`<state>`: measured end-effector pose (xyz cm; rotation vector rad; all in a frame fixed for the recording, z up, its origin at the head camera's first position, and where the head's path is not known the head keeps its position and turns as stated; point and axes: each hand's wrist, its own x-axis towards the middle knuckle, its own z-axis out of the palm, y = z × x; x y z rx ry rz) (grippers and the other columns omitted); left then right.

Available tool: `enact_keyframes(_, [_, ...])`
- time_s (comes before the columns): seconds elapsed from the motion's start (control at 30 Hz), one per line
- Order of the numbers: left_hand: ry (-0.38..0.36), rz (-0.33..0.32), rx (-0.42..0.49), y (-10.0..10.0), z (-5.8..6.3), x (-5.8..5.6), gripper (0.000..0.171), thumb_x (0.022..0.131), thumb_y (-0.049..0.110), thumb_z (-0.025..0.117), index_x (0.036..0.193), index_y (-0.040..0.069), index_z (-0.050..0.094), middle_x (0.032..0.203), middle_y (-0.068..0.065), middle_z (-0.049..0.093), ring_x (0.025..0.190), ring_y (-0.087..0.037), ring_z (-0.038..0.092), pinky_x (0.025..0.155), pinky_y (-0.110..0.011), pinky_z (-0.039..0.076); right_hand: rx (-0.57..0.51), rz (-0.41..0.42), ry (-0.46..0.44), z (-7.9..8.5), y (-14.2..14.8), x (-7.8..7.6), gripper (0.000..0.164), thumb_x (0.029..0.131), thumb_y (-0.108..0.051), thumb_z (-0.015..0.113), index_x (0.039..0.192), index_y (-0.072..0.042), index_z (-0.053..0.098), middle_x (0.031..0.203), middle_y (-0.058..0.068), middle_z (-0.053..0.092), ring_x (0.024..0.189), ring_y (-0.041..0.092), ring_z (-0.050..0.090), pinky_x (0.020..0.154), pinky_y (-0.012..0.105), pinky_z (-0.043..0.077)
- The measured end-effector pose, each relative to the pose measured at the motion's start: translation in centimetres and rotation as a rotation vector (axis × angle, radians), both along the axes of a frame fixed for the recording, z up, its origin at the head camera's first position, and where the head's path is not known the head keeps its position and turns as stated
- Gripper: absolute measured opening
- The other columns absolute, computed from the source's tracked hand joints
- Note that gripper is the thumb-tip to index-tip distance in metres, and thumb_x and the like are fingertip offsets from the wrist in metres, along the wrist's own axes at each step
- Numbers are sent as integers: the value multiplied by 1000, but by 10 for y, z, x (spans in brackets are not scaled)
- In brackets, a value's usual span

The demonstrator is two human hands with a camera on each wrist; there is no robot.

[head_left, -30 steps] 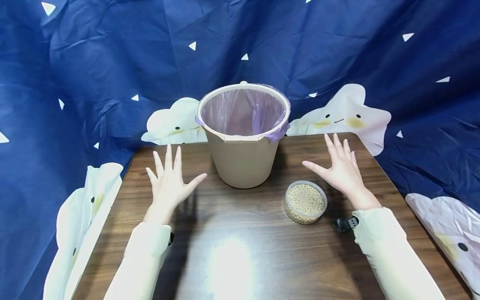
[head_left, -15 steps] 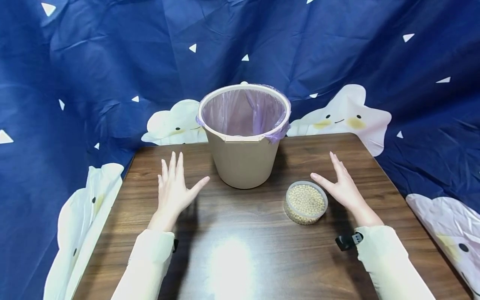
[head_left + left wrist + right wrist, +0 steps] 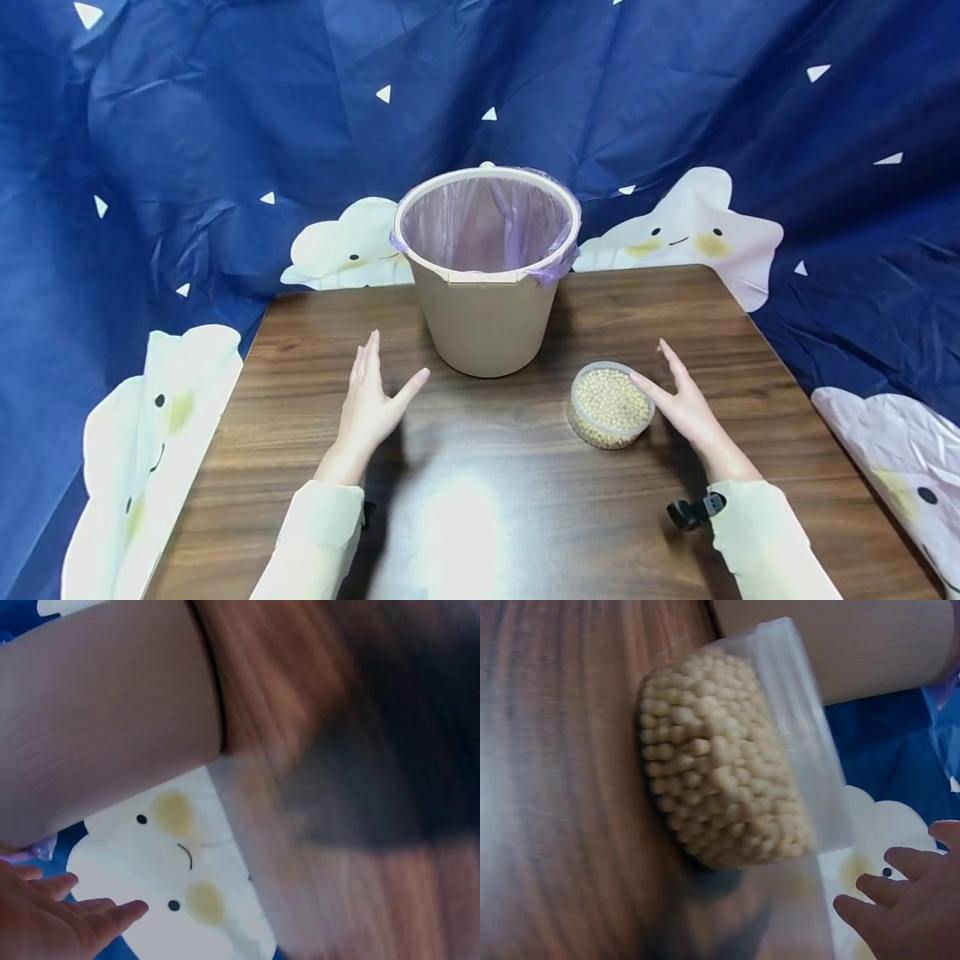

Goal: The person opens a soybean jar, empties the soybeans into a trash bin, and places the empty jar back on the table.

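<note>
My right hand (image 3: 690, 412) hovers at the right side of a clear round container of soybeans (image 3: 611, 404), thumb and fingers spread apart and holding nothing. In the head view its thumb tip overlaps the container's rim; whether it touches, I cannot tell. The right wrist view shows the beans (image 3: 720, 757) through the clear wall, with the fingers (image 3: 900, 892) off to one side. My left hand (image 3: 369, 412) is held above the table left of centre, fingers straight and thumb out, with nothing in it. Nearest to it stands a beige bucket (image 3: 486, 325) lined with a thin purple plastic bag (image 3: 555, 265).
A dark wood-grain table (image 3: 525, 533) carries the bucket at its far middle and the container to the right of it. Blue cloth (image 3: 225, 100) with white cloud and star figures hangs behind and around the table. A black device (image 3: 693, 510) sits at the right cuff.
Both hands have come down and toward me, and the left has also moved right. The right thumb has come to the container's rim. Bucket and container stay in place.
</note>
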<state>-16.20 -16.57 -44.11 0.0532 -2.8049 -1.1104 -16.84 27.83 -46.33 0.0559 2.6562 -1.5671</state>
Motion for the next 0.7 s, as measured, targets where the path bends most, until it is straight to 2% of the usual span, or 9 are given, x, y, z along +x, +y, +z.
enact_keyframes(0.07, [-17,-1,40,3,-4,2,102,86,70,58,160,24,6,166,-11,14,154,-33,11,116,-64,24,-42,-1,17,-9,0,2,88,98,-32,61,159,-8,3,162,29,11,149,50,11,119,62,15])
enact_keyframes(0.2, [-11,-24,96,11,-14,6,99,88,64,61,160,17,11,164,-15,19,151,-36,20,117,-61,26,-105,31,29,-21,0,7,89,97,-25,63,158,-4,2,160,32,11,148,52,11,119,62,15])
enact_keyframes(0.33, [-15,-46,141,20,-23,10,97,89,61,62,159,13,15,163,-16,23,148,-40,25,115,-62,27,-145,73,3,-29,-2,10,93,95,-14,65,158,-1,-2,161,33,6,148,52,6,118,64,12])
enact_keyframes(0.4, [-29,-49,159,24,-27,13,97,89,60,63,159,13,16,162,-16,25,148,-40,27,115,-63,28,-165,82,-13,-32,-4,12,96,93,-10,66,157,-1,-4,161,32,6,149,49,7,119,60,15])
enact_keyframes(0.47, [-37,-55,175,28,-31,14,96,89,59,63,159,13,17,162,-15,27,148,-40,27,115,-63,27,-168,84,-34,-34,-6,15,100,91,-8,68,158,-3,-5,162,31,6,150,45,9,120,49,21])
enact_keyframes(0.53, [-39,-61,182,30,-35,16,95,89,58,64,158,12,18,161,-14,29,147,-40,28,115,-63,28,-168,82,-43,-37,-7,17,104,88,-7,71,158,-5,-6,162,31,5,149,43,11,120,46,22])
enact_keyframes(0.6, [-36,-66,189,33,-39,17,94,89,56,64,158,12,19,160,-13,31,147,-39,30,116,-61,28,-151,79,-43,-41,-8,19,109,84,-8,74,158,-7,-6,162,31,5,149,43,11,120,48,20])
enact_keyframes(0.7, [-34,-77,192,36,-43,19,94,89,55,65,158,11,20,159,-13,33,146,-39,31,115,-61,29,-148,77,-29,-47,-10,20,117,79,-7,79,158,-6,-6,161,32,4,148,46,8,118,60,11])
